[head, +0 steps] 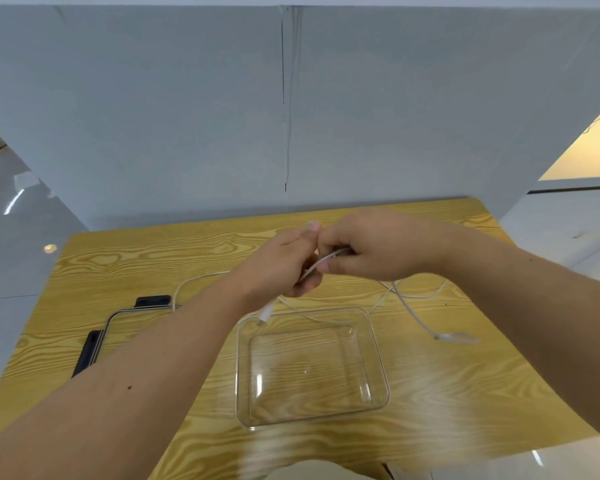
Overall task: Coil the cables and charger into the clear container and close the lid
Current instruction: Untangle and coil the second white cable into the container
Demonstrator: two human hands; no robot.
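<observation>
Head view shows both hands, left hand [284,268] and right hand [371,251], pinched shut on a white cable [321,263] above the empty container [378,344]. Loose cable trailing toward three o'clock may snag or spring uncoiled; the lid [118,315] lies at nine o'clock.

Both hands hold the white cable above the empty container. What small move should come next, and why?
Probably wind one more loop: the right hand draws in slack while the left hand keeps the bundle. Most of the cable lies loose on the table behind and to the right of the container, which holds nothing, and its lid lies off to the left.
</observation>
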